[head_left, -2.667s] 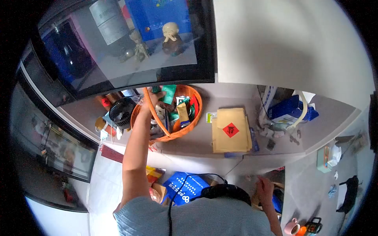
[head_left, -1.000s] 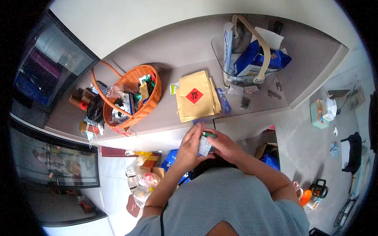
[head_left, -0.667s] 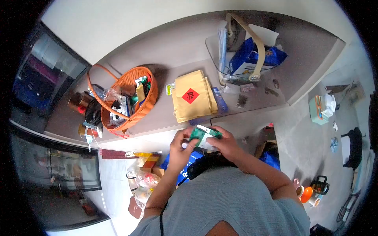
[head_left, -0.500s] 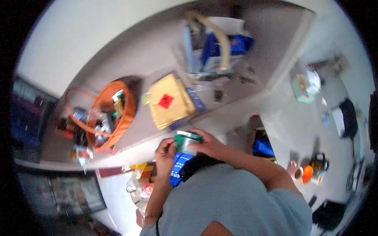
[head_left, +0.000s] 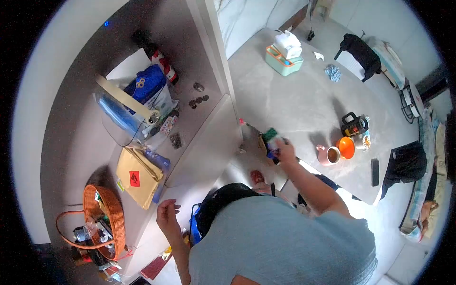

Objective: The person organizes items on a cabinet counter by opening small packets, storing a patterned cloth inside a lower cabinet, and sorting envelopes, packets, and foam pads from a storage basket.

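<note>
My right hand reaches out to the table's near edge, its fingers closed on a small green and white packet. Part of the packet is hidden by the fingers, and its print is too blurred to read. Just below it is a box with dark blue contents, mostly covered by the hand and packet. My left hand hangs near the shelf's front edge with its fingers apart and nothing in them. Closest to that hand are the tan paper envelopes with a red label, lying on the shelf.
An orange wicker basket full of small items stands on the shelf. Farther along are a clear bag and a roll of tape. The grey table carries a pink mug, an orange cup and a green caddy.
The view has turned right. Both hands were together on the green and white packet; my left hand has let go, and my right hand has carried it right to the box by the table.
</note>
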Demonstrator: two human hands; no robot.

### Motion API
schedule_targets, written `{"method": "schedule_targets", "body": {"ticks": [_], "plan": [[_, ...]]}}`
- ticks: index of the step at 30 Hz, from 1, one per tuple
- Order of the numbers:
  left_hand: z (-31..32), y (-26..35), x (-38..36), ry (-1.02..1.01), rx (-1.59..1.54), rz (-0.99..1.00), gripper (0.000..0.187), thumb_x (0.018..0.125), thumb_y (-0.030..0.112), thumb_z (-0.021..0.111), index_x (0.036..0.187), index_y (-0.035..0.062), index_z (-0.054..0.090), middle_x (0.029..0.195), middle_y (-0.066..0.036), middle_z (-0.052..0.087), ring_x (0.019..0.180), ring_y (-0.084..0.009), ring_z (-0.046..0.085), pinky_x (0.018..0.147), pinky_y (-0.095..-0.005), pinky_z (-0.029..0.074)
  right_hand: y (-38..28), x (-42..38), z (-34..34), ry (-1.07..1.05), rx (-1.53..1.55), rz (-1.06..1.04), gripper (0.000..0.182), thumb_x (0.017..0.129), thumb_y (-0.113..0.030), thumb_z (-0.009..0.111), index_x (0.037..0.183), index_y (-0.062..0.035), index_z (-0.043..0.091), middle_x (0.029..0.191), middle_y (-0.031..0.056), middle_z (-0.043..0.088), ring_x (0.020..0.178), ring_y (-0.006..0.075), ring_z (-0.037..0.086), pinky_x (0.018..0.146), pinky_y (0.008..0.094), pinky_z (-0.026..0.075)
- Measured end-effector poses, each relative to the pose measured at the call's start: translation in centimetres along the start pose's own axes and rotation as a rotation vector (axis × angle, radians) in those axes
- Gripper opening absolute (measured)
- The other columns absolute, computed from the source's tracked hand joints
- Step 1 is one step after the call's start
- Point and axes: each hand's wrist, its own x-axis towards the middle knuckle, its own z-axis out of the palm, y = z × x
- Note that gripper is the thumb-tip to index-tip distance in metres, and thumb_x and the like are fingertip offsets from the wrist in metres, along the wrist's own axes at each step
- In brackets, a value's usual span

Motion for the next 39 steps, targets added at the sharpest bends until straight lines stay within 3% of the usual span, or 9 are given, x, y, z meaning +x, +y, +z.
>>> {"method": "schedule_targets", "body": {"ticks": [2, 4, 9, 14, 24, 27, 32, 34, 39], "plan": [[-0.4, -0.8, 0.6, 0.005, -0.033, -0.004, 0.01, 0.092, 0.004, 0.051, 0.097, 0.0029, 0.059, 0.095, -0.007, 0.064, 0.076, -0.0132, 0.06, 0.066, -0.0252, 0.046, 3.4, 4.1, -4.6, 0.291, 0.228, 0.176, 0.034, 0.086, -0.018, 0.06, 0.114, -0.0013, 0.052, 0.091, 0.0116, 0.059, 0.069, 0.0224, 0.062, 0.054, 0.0277, 0.052], [-0.5, -0.9, 1.2, 0.006, -0.021, 0.034, 0.01, 0.092, 0.005, 0.051, 0.096, 0.0033, 0.06, 0.095, -0.007, 0.064, 0.076, -0.0132, 0.06, 0.066, -0.0251, 0.046, 6.6, 7.3, -9.0, 0.304, 0.194, 0.148, 0.035, 0.085, -0.019, 0.061, 0.113, -0.0012, 0.052, 0.091, 0.0116, 0.059, 0.071, 0.0234, 0.061, 0.055, 0.0296, 0.053], [-0.6, -0.4, 2.3, 0.067, 0.015, 0.048, 0.01, 0.092, 0.006, 0.052, 0.097, 0.0035, 0.059, 0.095, -0.007, 0.064, 0.077, -0.0136, 0.061, 0.066, -0.0253, 0.047, 7.6, 10.7, -12.4, 0.587, 0.351, 0.114, 0.072, 0.076, -0.024, 0.073, 0.134, -0.0076, 0.033, 0.115, 0.016, 0.048, 0.08, 0.0282, 0.06, 0.053, 0.0348, 0.053], [-2.3, -0.3, 2.7, 0.15, 0.071, 0.181, 0.012, 0.091, 0.002, 0.054, 0.101, 0.0022, 0.059, 0.094, -0.007, 0.064, 0.08, -0.0151, 0.063, 0.07, -0.0258, 0.05, 10.1, 14.0, -13.8, 0.353, 0.296, 0.014, 0.063, 0.077, -0.022, 0.071, 0.128, -0.0073, 0.037, 0.107, 0.0154, 0.05, 0.073, 0.0272, 0.059, 0.05, 0.0342, 0.051], [-15.2, 1.2, -0.4, 0.938, 0.293, 0.351, 0.007, 0.089, -0.003, 0.051, 0.093, -0.001, 0.057, 0.085, -0.007, 0.062, 0.073, -0.0135, 0.061, 0.067, -0.0261, 0.048, 12.0, 8.9, -10.5, 0.147, 0.035, 0.082, 0.046, 0.078, -0.017, 0.067, 0.115, -0.0068, 0.043, 0.092, 0.0142, 0.053, 0.06, 0.0252, 0.056, 0.045, 0.033, 0.048], [-21.8, -0.8, -1.2, 1.096, 0.441, 0.26, 0.007, 0.09, -0.001, 0.051, 0.095, 0.0002, 0.056, 0.086, -0.007, 0.063, 0.076, -0.0116, 0.059, 0.067, -0.0256, 0.048, 11.4, 6.5, -7.1, 0.027, -0.015, 0.09, 0.04, 0.078, -0.016, 0.066, 0.111, -0.0067, 0.046, 0.087, 0.0138, 0.055, 0.056, 0.0246, 0.055, 0.043, 0.0326, 0.047], [-32.3, -4.8, 0.4, 0.931, 0.801, 0.227, 0.023, 0.081, 0.004, 0.06, 0.103, 0.0015, 0.059, 0.095, -0.017, 0.062, 0.081, -0.0305, 0.063, 0.071, -0.0363, 0.05, 10.0, 3.2, -1.8, -0.176, -0.065, 0.077, 0.031, 0.079, -0.014, 0.064, 0.105, -0.0064, 0.049, 0.08, 0.0132, 0.057, 0.05, 0.0237, 0.054, 0.04, 0.032, 0.046], [-35.0, -6.1, 1.3, 0.78, 0.683, -0.033, 0.029, 0.078, 0.009, 0.063, 0.107, 0.0024, 0.06, 0.108, -0.02, 0.061, 0.099, -0.0336, 0.06, 0.082, -0.0376, 0.048, 9.5, 2.1, -0.5, -0.237, -0.077, 0.075, 0.028, 0.079, -0.013, 0.063, 0.103, -0.0063, 0.05, 0.077, 0.013, 0.057, 0.047, 0.0233, 0.053, 0.039, 0.0318, 0.045], [-41.2, -13.0, 4.5, 0.287, 1.349, 0.158, 0.063, 0.074, 0.024, 0.071, 0.129, 0.0064, 0.046, 0.135, -0.021, 0.042, 0.121, -0.0358, 0.045, 0.101, -0.0386, 0.039, 9.6, 0.2, 1.3, -0.378, -0.082, 0.056, 0.019, 0.08, -0.011, 0.062, 0.096, -0.0061, 0.054, 0.069, 0.0124, 0.059, 0.041, 0.0223, 0.052, 0.037, 0.0312, 0.044]]}}
